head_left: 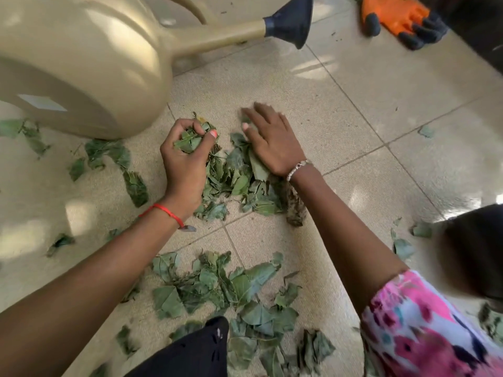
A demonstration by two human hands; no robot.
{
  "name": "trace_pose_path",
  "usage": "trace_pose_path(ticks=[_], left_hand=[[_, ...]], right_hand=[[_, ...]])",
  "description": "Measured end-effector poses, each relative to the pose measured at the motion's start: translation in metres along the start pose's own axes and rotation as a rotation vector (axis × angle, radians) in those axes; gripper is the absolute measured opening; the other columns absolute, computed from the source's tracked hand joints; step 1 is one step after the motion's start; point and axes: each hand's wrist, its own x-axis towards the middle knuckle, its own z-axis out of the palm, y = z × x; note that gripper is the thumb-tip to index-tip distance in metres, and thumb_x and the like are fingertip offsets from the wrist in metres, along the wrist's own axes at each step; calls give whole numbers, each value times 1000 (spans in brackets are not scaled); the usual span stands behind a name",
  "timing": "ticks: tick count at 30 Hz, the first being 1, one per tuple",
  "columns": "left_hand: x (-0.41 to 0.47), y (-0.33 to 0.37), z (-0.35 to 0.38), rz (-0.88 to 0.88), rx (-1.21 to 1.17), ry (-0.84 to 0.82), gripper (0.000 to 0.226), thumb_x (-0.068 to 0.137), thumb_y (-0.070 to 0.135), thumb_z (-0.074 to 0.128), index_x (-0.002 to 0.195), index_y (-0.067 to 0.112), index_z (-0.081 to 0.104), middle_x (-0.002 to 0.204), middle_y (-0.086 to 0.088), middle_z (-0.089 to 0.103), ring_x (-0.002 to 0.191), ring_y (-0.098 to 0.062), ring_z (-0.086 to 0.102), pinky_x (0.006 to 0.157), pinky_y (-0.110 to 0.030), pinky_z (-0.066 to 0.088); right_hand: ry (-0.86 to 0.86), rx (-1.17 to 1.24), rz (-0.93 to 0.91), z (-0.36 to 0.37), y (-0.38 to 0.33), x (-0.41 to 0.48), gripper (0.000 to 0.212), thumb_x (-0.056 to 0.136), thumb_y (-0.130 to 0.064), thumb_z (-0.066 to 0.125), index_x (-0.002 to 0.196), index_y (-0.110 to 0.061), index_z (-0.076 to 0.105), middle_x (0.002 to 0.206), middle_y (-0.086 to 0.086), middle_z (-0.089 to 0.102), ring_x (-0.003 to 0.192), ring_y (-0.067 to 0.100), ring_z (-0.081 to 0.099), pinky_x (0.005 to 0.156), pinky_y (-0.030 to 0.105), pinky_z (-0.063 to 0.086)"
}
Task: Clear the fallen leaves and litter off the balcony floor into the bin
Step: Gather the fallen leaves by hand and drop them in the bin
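Note:
Torn green leaves lie scattered over the beige tiled floor (353,110). One heap of leaves (234,183) sits between my two hands. My left hand (185,156) is curled round a bunch of leaves, gripping them just above the heap's left side. My right hand (272,140) lies flat with straight fingers, pressing on the right side of the same heap. A second, larger spread of leaves (231,289) lies nearer to me, between my forearms. No bin is in view.
A big tan watering can (81,63) with a dark spout head (294,20) lies at the upper left, close to my left hand. An orange and black glove (400,20) rests on the floor at the top right. More loose leaves (119,159) lie left of the heap.

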Motion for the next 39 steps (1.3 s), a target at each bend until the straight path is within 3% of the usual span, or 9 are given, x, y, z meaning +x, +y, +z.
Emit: trace_pose_path(ticks=[5,7,9,12,17,25,34,37,39], left_hand=[[-1,-3,1,36,30,-33,28,82,0,63,72,19,46,77,7,48,78,-6,46,87,-22,38],[-3,-4,1,47,39,-44,27,82,0,63,72,19,46,77,7,48,79,-6,47,89,-24,38],[-3,-5,1,54,51,-50,27,81,0,63,72,19,46,77,8,48,80,-5,46,90,-24,38],[-4,-5,0,65,60,-72,27,82,0,63,73,18,45,77,7,47,80,-4,46,92,-21,38],[-9,-8,6,99,79,-81,28,83,-1,62,73,19,45,76,6,48,76,2,47,84,-11,37],[-23,-5,29,-121,-209,-31,23,84,-3,57,75,14,47,64,13,57,63,0,54,67,-16,46],[-23,8,63,-385,-506,61,20,85,-3,53,75,11,44,72,-5,53,67,-16,55,61,-24,49],[-18,24,78,-403,-584,84,20,82,-3,55,73,11,44,75,-9,50,73,-22,54,65,-28,49],[-14,38,92,-418,-644,106,20,78,-2,56,70,11,43,73,-9,48,73,-23,52,67,-30,48]], right_hand=[[-129,227,-101,-2,-5,-24,40,100,-28,31,125,-12,58,141,2,47,132,15,39,114,26,20],[36,397,-27,-11,-7,-44,39,96,-30,37,115,-12,65,130,4,57,120,14,51,100,13,35],[274,347,107,-16,-4,-67,42,94,-36,36,116,-13,64,132,5,55,119,14,50,95,17,38],[358,74,330,-5,-2,-99,62,92,-50,23,138,-14,42,148,6,36,136,18,31,114,37,24],[335,-79,363,36,-27,-103,75,87,-59,1,148,-17,16,157,3,11,145,14,5,117,30,-1],[576,492,265,48,-65,-48,54,91,-44,29,115,-7,61,119,7,59,114,17,50,103,25,30],[707,1427,439,25,-57,-46,22,87,-11,56,99,5,66,92,8,65,87,13,59,83,27,49],[661,1534,507,1,-52,-41,24,91,-4,49,102,11,64,89,9,65,81,12,60,76,17,49],[634,1592,532,-21,-53,-38,24,90,-5,50,101,9,65,91,11,66,86,16,61,84,24,50]])
